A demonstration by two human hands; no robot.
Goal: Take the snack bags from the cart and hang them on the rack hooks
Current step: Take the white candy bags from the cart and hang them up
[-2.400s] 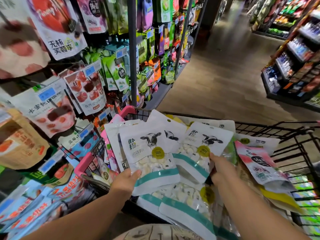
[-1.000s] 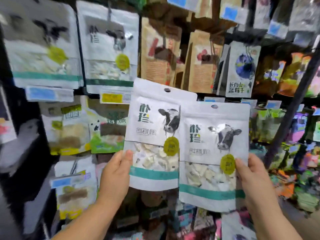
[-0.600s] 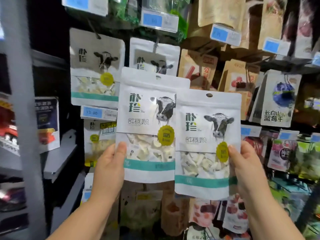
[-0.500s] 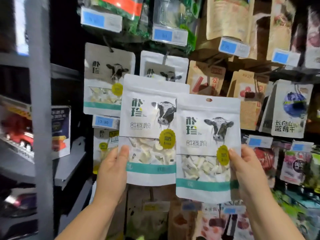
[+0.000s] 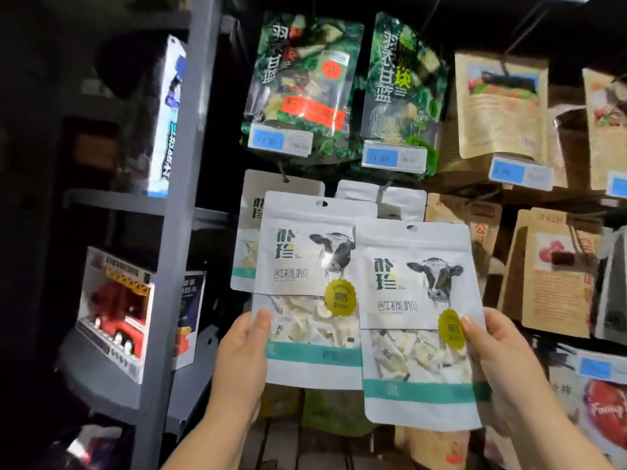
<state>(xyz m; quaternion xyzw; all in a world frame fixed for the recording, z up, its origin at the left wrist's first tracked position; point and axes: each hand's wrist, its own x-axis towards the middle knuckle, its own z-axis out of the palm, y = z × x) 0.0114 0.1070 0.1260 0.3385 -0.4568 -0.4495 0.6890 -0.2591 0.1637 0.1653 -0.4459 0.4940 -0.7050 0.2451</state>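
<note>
Two white cow-print snack bags held up side by side: left hand (image 5: 241, 361) pinches left bag (image 5: 305, 266), right hand (image 5: 502, 364) pinches right bag (image 5: 414, 334), which overlaps it. Two matching bags (image 5: 247, 232) hang behind at 12 o'clock; two green bags (image 5: 298, 83) higher. Grey upright (image 5: 173, 232) at 9 o'clock, dim shop shelving

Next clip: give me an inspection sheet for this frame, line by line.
Surface: no tabletop seen.
Job's things: two cow-print snack bags, left bag overlapped by right bag, both unhung; matching bags hang behind.
Clutter: nothing seen.
Grippers: left hand grips left bag's edge; right hand grips right bag's edge.
Cables: nothing seen.
Surroundings: green kale bags, brown pouches, blue price tags, boxed toy fire truck on a shelf at left.
</note>
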